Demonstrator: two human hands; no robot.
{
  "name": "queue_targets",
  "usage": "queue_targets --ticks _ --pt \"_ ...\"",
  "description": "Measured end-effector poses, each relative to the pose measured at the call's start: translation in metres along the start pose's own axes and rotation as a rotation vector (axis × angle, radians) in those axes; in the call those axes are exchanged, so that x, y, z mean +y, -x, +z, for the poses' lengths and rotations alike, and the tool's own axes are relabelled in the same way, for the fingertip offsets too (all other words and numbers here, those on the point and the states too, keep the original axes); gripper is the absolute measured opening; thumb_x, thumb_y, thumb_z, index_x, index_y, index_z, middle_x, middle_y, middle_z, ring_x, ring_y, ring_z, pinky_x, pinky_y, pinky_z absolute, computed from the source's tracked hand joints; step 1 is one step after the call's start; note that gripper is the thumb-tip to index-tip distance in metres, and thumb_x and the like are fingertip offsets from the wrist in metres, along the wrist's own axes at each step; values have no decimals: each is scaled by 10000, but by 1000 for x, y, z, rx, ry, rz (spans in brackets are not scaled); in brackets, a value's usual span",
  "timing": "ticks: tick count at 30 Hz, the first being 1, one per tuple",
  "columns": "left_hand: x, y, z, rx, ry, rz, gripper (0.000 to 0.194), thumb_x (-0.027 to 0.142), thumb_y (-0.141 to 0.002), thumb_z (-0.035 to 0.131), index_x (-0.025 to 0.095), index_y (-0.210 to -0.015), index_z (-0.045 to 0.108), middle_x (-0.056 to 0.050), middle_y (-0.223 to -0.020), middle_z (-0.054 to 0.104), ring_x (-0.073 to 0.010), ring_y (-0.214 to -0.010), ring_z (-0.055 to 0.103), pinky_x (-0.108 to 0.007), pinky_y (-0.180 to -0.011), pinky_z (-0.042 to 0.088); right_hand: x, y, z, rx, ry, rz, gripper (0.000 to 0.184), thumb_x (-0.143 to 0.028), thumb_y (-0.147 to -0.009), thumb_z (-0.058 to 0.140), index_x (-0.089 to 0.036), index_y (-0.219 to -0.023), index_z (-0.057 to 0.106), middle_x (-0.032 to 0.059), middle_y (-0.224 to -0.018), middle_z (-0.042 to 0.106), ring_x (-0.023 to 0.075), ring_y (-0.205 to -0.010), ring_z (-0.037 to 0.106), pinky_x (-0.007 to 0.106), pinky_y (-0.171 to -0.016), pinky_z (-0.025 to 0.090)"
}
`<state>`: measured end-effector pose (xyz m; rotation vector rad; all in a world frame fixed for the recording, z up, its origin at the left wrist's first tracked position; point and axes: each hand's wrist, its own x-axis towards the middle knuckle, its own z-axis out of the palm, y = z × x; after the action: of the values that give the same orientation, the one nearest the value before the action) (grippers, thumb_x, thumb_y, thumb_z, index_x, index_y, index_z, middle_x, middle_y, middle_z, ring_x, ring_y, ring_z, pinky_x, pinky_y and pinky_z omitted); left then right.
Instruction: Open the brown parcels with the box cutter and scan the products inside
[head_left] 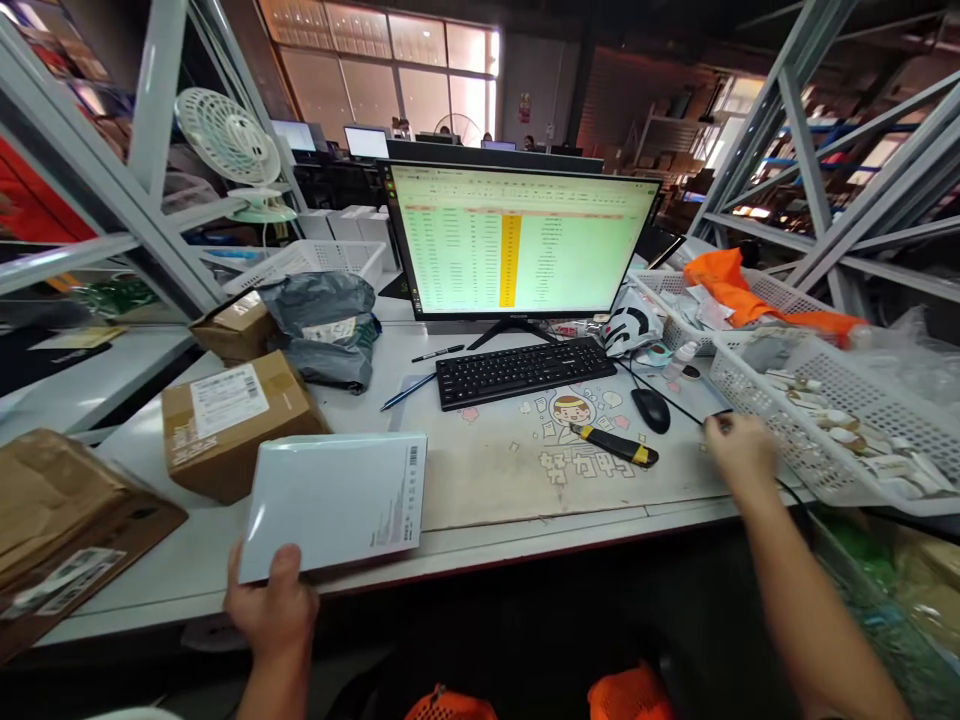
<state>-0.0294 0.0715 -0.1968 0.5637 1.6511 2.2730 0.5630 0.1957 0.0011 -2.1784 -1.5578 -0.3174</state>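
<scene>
My left hand grips the near corner of a flat white box with a barcode, which rests on the desk edge. My right hand reaches right, close to a white plastic basket of small packets; its fingers look curled and blurred, and I cannot make out anything in them. A yellow-and-black utility knife lies on the desk mat left of that hand. A black mouse sits just behind it.
A monitor with a spreadsheet and a black keyboard stand mid-desk. Cardboard boxes and a grey mailer bag sit left. Another basket with orange cloth is back right. Metal shelving frames both sides.
</scene>
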Motion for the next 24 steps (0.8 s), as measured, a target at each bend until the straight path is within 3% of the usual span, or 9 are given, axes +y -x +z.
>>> queue_targets --ticks 3,6,8,11,15,18,21,23,24 --pt "0 -2 -1 -32 14 13 515 476 -670 801 152 -1031 629 -15 -945 582 -168 -843 556 -453 -1027 501 -81 -14 45 -273 -56 -318 328 -367 -971 548 -143 -1081 761 142 -1141 704 258 -1066 645 322 -953 497" --pt "-8 -2 -7 -71 -41 30 551 508 -718 765 166 -1128 628 -43 -1024 616 -210 -919 603 -482 -1027 518 -150 -28 90 -292 -45 -445 376 -363 -989 562 -145 -1252 720 148 -1312 641 267 -1232 566 345 -1112 406" --pt "-15 -1 -13 -70 -94 49 581 537 -730 745 169 -1162 619 -60 -1047 624 -236 -959 622 -495 -1009 535 -177 -35 111 -279 3 -466 417 -343 -978 593 -103 -1304 693 194 -1430 551 337 -1371 444 460 -1193 314" --pt "-19 0 -18 -54 -130 64 624 568 -722 740 167 -1182 610 -78 -1074 632 -262 -1015 637 -505 -1015 539 -191 -43 124 -282 66 -465 435 -372 -984 602 -79 -1290 705 216 -1552 418 421 -1485 249 625 -1206 224" --pt "-9 -1 -15 -62 -71 3 645 559 -706 759 176 -1201 608 -75 -1097 650 -246 -1007 651 -476 -1009 552 -196 -36 108 -355 72 -383 485 -445 -1028 524 -88 -1306 699 203 -1638 289 435 -1537 118 729 -1193 112" --pt "11 4 1 -133 41 -213 669 557 -678 792 183 -1206 623 -67 -1052 676 -222 -891 663 -411 -871 596 -198 6 74 -439 -265 -473 539 -454 -1015 523 -121 -1429 608 187 -1622 338 372 -1527 234 664 -1232 146" --pt "45 27 31 -443 92 -264 670 592 -680 804 175 -1187 672 -107 -1116 696 -264 -943 677 -420 -860 595 -189 82 36 -764 -741 -675 824 -608 -915 655 -219 -1597 405 146 -1609 382 329 -1480 371 562 -1247 248" --pt "73 55 53 -716 71 -96 587 594 -751 771 175 -1158 715 -135 -1244 675 -312 -1159 641 -471 -1054 526 -170 136 19 -1010 -935 -627 998 -646 -825 758 -242 -1632 330 141 -1626 353 349 -1476 383 546 -1236 292" --pt "87 70 63 -805 61 -3 533 583 -789 752 183 -1141 729 -138 -1290 659 -318 -1254 601 -477 -1134 471 -155 161 14 -1033 -1041 -531 1023 -652 -813 769 -248 -1636 315 136 -1629 350 353 -1479 379 540 -1231 309"
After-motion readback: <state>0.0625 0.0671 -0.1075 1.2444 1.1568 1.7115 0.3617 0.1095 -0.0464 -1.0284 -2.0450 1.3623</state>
